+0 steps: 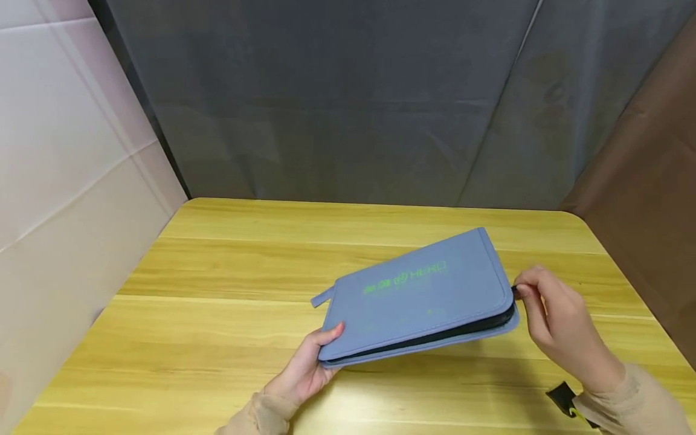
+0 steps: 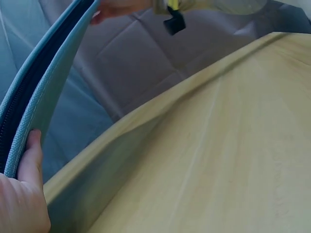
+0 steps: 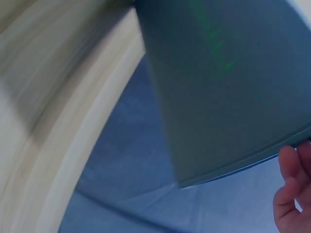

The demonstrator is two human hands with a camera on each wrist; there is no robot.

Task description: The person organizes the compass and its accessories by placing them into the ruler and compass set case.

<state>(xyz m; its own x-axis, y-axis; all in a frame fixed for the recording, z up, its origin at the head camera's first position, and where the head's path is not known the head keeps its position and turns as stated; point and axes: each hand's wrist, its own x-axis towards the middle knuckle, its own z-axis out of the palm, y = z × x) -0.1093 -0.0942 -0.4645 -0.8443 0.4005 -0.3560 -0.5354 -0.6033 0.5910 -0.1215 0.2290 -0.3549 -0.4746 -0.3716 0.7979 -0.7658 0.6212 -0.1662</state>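
Note:
A flat blue-grey zip case (image 1: 413,290) with green lettering is held tilted above the table. My left hand (image 1: 307,365) grips its near left corner, thumb on the cover and fingers underneath. Along the near side the two covers stand slightly apart, with black zipper tape (image 2: 19,97) between them. At the case's right edge my right hand (image 1: 560,326) pinches a small dark tab, apparently the zipper pull (image 1: 515,292). The right wrist view has the fingers (image 3: 290,167) at the case's edge. A short strap (image 1: 322,296) sticks out from the left side. Whatever lies inside is hidden.
Below the case is a wood-grain table (image 1: 217,272) with rounded far corners. Dark grey cloth (image 1: 326,109) hangs behind it, white cloth (image 1: 65,133) on the left and brown cloth (image 1: 647,199) on the right. A black tag with a yellow strap (image 1: 562,397) hangs by the right wrist.

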